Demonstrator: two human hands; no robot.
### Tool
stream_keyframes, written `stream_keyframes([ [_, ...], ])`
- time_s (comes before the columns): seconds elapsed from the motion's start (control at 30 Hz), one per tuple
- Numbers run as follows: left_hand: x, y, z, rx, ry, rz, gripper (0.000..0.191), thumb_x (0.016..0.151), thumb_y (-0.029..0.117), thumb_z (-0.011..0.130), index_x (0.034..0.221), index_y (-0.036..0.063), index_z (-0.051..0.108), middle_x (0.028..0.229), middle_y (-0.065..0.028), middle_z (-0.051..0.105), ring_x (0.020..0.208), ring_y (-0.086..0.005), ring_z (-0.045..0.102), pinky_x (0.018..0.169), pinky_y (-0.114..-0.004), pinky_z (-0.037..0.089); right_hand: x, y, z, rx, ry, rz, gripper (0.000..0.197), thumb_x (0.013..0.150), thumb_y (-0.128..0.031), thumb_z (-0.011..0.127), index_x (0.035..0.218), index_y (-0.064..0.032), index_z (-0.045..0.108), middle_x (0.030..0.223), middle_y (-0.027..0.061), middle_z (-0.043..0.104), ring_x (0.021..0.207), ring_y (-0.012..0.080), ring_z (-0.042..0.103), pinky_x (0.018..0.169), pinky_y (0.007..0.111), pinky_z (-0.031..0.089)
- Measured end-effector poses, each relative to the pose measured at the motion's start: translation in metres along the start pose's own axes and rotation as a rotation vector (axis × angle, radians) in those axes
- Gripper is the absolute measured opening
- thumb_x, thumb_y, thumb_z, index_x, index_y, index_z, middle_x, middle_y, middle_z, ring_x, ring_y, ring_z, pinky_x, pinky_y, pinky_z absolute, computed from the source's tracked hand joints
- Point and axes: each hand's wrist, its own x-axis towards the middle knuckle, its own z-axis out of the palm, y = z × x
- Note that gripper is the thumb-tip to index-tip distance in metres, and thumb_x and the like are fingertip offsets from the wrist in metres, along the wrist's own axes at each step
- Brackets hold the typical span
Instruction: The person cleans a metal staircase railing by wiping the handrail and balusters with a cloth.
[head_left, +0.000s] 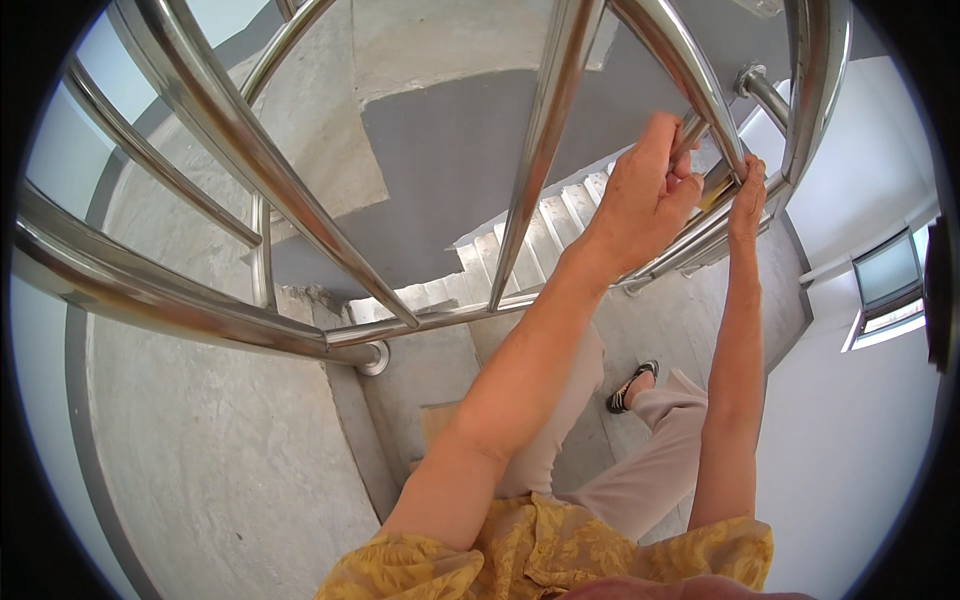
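A stainless-steel stair railing (547, 135) of round tubes spans the view. My left hand (656, 187) is raised to its upper right part, with the fingers curled around a short metal tube (690, 135). Beside it my right hand (748, 196) rests against a curved tube of the railing (709, 82), its fingertips up by the joint. A small yellowish thing (716, 193), too unclear to name, shows between the hands. What the right palm touches is partly hidden.
Below the railing, concrete steps (555, 221) lead down beside a grey-painted wall face (442, 165). A concrete landing (225, 420) lies at left. A wall flange (750, 79) holds a tube at upper right. An open window (889, 281) is at right.
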Motion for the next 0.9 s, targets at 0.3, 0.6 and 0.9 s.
stream_keyframes([
  [0.3, 0.0, -0.002, 0.0, -0.028, -0.003, 0.017, 0.02, 0.087, 0.001, 0.061, 0.104, 0.0003, 0.05, 0.078, -0.0017, 0.044, 0.072, -0.0112, 0.043, 0.067, -0.027, 0.041, 0.018, 0.082, -0.024, 0.106, -0.085, 0.288, 0.066, 0.105, -0.057, 0.029, 0.108, -0.0002, 0.063, 0.1, 0.01, 0.063, 0.098, 0.0201, 0.055, 0.096, 0.032, 0.039],
  [0.6, -0.003, -0.005, -0.004, 0.01, -0.008, 0.048, 0.021, 0.085, 0.001, 0.061, 0.102, 0.0001, 0.049, 0.078, -0.0036, 0.046, 0.071, -0.0137, 0.045, 0.068, -0.029, 0.043, 0.0, -0.064, 0.004, 0.022, -0.07, 0.21, 0.067, 0.106, -0.055, 0.026, 0.106, 0.0008, 0.063, 0.1, 0.0149, 0.063, 0.097, 0.0242, 0.054, 0.091, 0.037, 0.04],
  [0.9, 0.002, -0.032, 0.007, 0.088, 0.072, 0.208, 0.034, 0.086, 0.003, 0.062, 0.117, -0.0007, 0.049, 0.095, -0.0158, 0.061, 0.087, -0.0306, 0.059, 0.076, -0.039, 0.046, -0.022, -0.287, 0.039, 0.129, -0.156, -0.24, 0.039, 0.105, -0.034, 0.035, 0.101, -0.0034, 0.059, 0.102, 0.0178, 0.062, 0.096, 0.0368, 0.055, 0.084, 0.044, 0.044],
])
